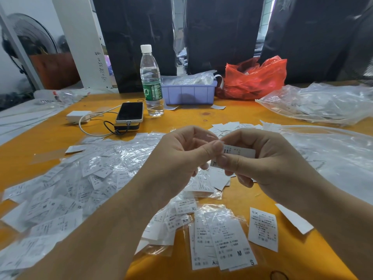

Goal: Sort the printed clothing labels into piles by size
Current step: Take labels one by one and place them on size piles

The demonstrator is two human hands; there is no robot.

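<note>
Held label (239, 152), white, printed, raised above table centre; an "XL" mark shows at its lower end below the thumbs. Left hand (181, 158) pinches its near end between thumb and forefinger; right hand (260, 158) pinches it from the other side, remaining fingers curled under. Judged step: reading or separating one label before assigning it to a size. Next move calls for a one-hand release and a carry to the matching pile; an XL label (186, 207) lies just below the hands, an M/S stack (226, 239) nearer the body, a lone label (263, 228) marked "XS" to its right. Unsorted heap (66, 178) fills the left. Bare orange table (252, 112) beyond the hands; water bottle (151, 81), phone (130, 111) and lilac bin (188, 93) sit well apart, far side.
</note>
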